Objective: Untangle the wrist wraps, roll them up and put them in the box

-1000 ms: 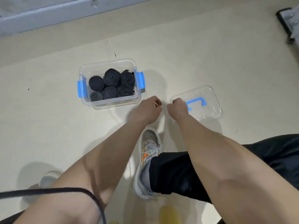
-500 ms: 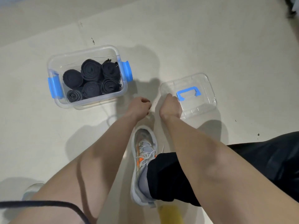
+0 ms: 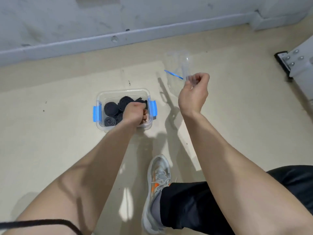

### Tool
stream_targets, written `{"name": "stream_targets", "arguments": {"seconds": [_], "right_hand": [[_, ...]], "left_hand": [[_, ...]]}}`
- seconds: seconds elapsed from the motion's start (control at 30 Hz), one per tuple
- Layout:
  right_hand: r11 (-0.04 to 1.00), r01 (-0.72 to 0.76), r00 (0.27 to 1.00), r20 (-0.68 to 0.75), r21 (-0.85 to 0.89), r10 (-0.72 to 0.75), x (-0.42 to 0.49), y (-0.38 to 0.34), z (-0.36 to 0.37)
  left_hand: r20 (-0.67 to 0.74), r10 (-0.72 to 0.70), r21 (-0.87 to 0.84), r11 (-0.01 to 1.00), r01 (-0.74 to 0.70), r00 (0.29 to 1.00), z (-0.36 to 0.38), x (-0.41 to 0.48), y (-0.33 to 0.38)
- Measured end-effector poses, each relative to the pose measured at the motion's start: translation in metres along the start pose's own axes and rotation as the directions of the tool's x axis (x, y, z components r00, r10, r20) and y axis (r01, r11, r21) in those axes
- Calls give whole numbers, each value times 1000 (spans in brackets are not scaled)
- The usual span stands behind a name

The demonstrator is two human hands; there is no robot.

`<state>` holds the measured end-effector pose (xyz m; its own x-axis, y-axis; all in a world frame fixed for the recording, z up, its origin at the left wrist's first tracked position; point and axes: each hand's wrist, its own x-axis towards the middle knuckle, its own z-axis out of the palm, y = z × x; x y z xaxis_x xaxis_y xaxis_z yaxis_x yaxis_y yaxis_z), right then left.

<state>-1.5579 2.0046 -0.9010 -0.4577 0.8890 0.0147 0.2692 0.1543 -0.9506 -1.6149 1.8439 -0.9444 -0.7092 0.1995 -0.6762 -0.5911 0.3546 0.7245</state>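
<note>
The wrist wraps (image 3: 111,108) are all inside the box (image 3: 122,92), dark rolls packed side by side on end. None lies loose on the floor (image 3: 50,133) that I can see. Your left hand (image 3: 133,112) has come off the floor and now sits over the box's near right corner. Its fingers curl down inside the clear wall. They look hooked over that wall to steady it, though they could be pressing on a roll instead.

The bigger change is the lid (image 3: 184,65). Half a second ago it lay flat on the floor to the right of the box. Now your right hand (image 3: 194,90) pinches its near edge with fingers curled tight and holds it up in the air, tilted nearly edge-on and blurred. Its blue handle (image 3: 173,74) points back toward the box.

To my eye the rolling and stowing are finished and you are moving to close up. Both blue latches (image 3: 96,113) stand at the box's ends, apparently unfastened. Your shoe (image 3: 157,184) is well clear, nearer to you.
</note>
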Motion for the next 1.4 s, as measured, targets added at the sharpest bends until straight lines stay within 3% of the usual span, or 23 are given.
{"name": "stream_targets", "arguments": {"seconds": [0.07,0.17,0.3,0.4,0.47,0.57,0.67,0.8,0.9,1.03,1.13,1.2,1.23,1.3,1.4], "right_hand": [[989,-48,998,40,139,43,0,-13,3],[930,-282,948,217,234,233,-2,-13,22],[891,-450,842,361,60,401,-12,16,65],[910,-382,834,364,-161,415,-17,42,95],[909,-276,836,388,-313,388,-20,57,107],[865,-192,828,397,-463,396,-26,77,118],[832,-118,846,384,-542,370,-29,98,126],[793,-58,862,371,-606,346,-33,105,127],[774,-94,859,342,-626,381,-31,111,125],[791,-189,837,327,-582,440,-31,121,122],[760,-327,772,304,-562,558,-34,119,123],[751,-378,751,295,-542,591,-34,116,122],[761,-353,771,293,-544,566,-34,114,122],[773,-167,860,293,-611,417,-37,109,121],[588,233,903,397,-774,164,-49,103,124]], "left_hand": [[-177,8,-14,1000,-11,984,-28,8,2],[-330,7,-120,992,-50,944,-69,9,-1],[-359,62,-214,966,-147,931,-107,16,-23],[-412,111,-80,984,-157,905,-126,31,-47],[-444,124,100,991,-88,887,-138,44,-59],[-471,156,391,919,46,868,-147,61,-79],[-433,144,470,878,87,890,-142,68,-93],[-475,178,473,878,80,862,-135,75,-104],[-495,153,438,894,94,855,-143,83,-106],[-499,132,329,943,46,857,-150,89,-101],[-442,-9,122,990,70,897,-154,92,-95],[-409,-37,82,994,77,912,-155,94,-93],[-421,8,152,986,62,907,-153,92,-91],[-465,189,362,932,-9,865,-147,88,-88],[-460,355,588,809,-21,814,-138,82,-88]]}}
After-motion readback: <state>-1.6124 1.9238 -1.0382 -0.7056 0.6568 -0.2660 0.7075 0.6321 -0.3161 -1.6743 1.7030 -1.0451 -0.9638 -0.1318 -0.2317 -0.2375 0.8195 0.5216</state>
